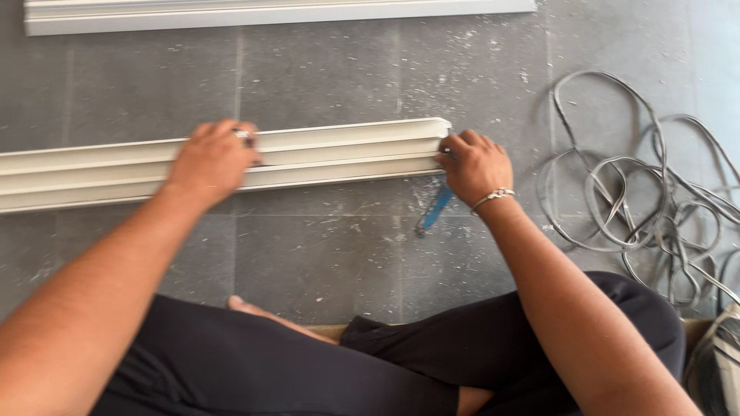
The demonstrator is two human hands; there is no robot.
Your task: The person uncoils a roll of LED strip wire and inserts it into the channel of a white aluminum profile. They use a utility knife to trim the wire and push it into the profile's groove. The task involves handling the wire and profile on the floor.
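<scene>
A long white profile strip [324,154] lies flat on the grey tiled floor [324,69], running from the left edge of the view to a cut end just right of centre. The left hand [212,160] sits on top of it near the middle, palm down, fingers curled over the far edge and pressing it to the floor; a ring shows on one finger. Over at the cut end, the right hand [474,166] is bunched up against the strip's tip, fingers clenched around something small there, though what exactly is hidden by the knuckles. A beaded bracelet [493,196] circles that wrist. Just below the right hand, a blue-handled tool [434,209] lies on the tile, slanting down and left, its upper end tucked under the hand; whether the hand grips it cannot be told. White dust and chips speckle the floor around the cut end. A second white profile strip [270,14] lies along the top of the view, well apart. To the right, a loose tangle of grey cable [632,200] sprawls on the floor. The person sits cross-legged in dark trousers [270,370] at the bottom.
</scene>
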